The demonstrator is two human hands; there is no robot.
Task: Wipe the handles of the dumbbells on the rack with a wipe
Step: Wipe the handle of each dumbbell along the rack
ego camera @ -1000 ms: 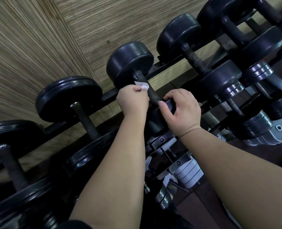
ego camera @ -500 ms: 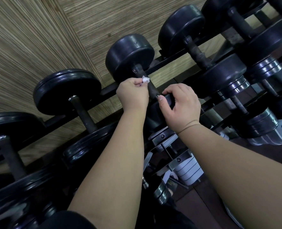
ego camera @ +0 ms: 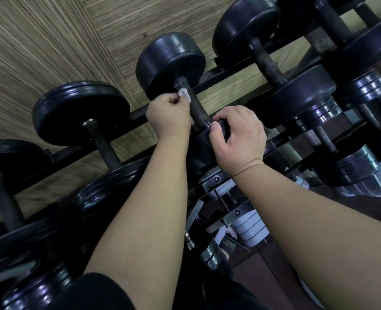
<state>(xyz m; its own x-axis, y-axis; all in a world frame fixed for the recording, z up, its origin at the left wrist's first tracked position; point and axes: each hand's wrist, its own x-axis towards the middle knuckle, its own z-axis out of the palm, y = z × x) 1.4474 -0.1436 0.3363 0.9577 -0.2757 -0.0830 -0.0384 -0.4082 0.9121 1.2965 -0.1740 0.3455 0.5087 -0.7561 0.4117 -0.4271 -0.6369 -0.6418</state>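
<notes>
Head view, left to right: our left hand (ego camera: 168, 115) is fisted, grip pinching the white wipe (ego camera: 183, 93) against the far end of the dumbbell handle (ego camera: 195, 104), just below the far weight head (ego camera: 170, 63). Our right hand (ego camera: 241, 135) has its grip curled on the near weight head (ego camera: 204, 151). Dumbbell sits on the rack (ego camera: 227, 73)

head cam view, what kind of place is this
Most likely a gym's free-weight area: black dumbbells sit in rows on a metal rack, and the left hand holds a wipe on one handle.
</notes>
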